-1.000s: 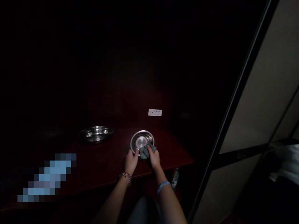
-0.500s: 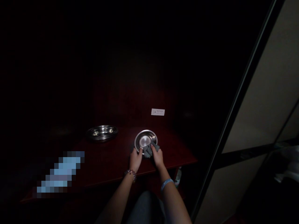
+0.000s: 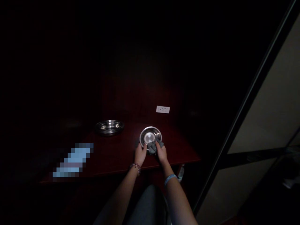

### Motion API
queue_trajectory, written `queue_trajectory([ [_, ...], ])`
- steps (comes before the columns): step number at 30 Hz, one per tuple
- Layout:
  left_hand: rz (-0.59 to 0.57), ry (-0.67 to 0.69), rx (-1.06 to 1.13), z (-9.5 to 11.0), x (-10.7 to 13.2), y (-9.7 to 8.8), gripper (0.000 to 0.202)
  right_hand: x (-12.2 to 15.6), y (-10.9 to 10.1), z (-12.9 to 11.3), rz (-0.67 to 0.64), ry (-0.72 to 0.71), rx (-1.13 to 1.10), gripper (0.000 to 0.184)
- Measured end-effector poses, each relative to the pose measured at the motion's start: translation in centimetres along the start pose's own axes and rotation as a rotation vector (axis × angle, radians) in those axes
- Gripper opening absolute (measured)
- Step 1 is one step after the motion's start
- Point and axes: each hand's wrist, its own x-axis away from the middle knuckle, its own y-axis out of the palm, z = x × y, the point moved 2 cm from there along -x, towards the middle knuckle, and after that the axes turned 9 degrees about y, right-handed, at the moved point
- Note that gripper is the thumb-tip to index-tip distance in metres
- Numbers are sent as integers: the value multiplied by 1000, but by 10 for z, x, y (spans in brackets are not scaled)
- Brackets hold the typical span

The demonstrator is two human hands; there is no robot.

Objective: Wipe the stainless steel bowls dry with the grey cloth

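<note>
A shiny steel bowl (image 3: 149, 136) is held above the dark red desk (image 3: 112, 156), its inside tilted towards me. My left hand (image 3: 140, 154) grips the near left part of its rim, thumb on top and fingers hidden underneath. Bunched over the near right rim is a grey cloth (image 3: 152, 147). My right hand (image 3: 161, 152) is closed on this cloth, thumb pressing it against the bowl. Further back on the left, several stacked steel dishes (image 3: 109, 127) rest on the desk.
A white power socket (image 3: 162, 109) is set in the dark back wall. On the desk's left lies a pixelated bluish patch (image 3: 75, 159). Below the desk's right end stands a plastic bottle (image 3: 181, 172). Pale sliding panels (image 3: 260, 125) rise on the right.
The whole view has shifted, so the desk and the dishes sit a little further right and higher. Both hands still hold the bowl and cloth, with the cloth's folds slightly changed.
</note>
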Motion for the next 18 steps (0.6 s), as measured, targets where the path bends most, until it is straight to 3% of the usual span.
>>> queue_trajectory([
  [7, 22, -31, 52, 4, -1, -1, 32, -2, 2, 2, -7, -12, 17, 47],
  [12, -60, -5, 152, 8, 0, 1, 44, 1, 1, -1, -9, 5, -29, 48],
  [18, -123, -34, 50, -3, 0, 3, 49, 0, 3, 2, -18, 3, -60, 47],
])
